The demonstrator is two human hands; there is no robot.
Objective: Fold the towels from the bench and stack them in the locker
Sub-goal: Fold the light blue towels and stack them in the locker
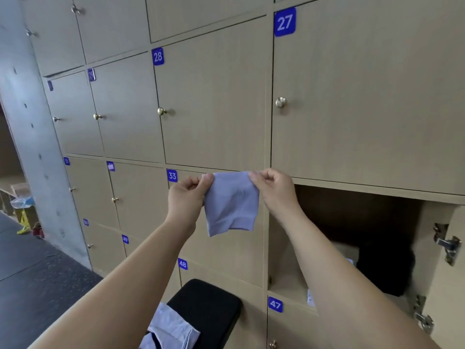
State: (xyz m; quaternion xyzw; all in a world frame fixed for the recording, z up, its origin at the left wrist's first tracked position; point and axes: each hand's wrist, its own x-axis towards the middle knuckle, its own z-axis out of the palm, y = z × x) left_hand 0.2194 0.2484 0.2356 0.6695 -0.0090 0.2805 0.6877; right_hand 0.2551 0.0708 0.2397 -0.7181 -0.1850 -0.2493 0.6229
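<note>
Both hands, left (187, 195) and right (273, 190), pinch a towel's (231, 205) top corners. It hangs beside the open locker (352, 222).

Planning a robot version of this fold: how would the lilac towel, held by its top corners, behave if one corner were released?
The towel hangs limp and creased between the left hand and right hand, so it is likely floppy and would droop from the remaining pinch. Fingertip pinches alone carry it, so probably light. Matte cloth: slipping seems unlikely.
</note>
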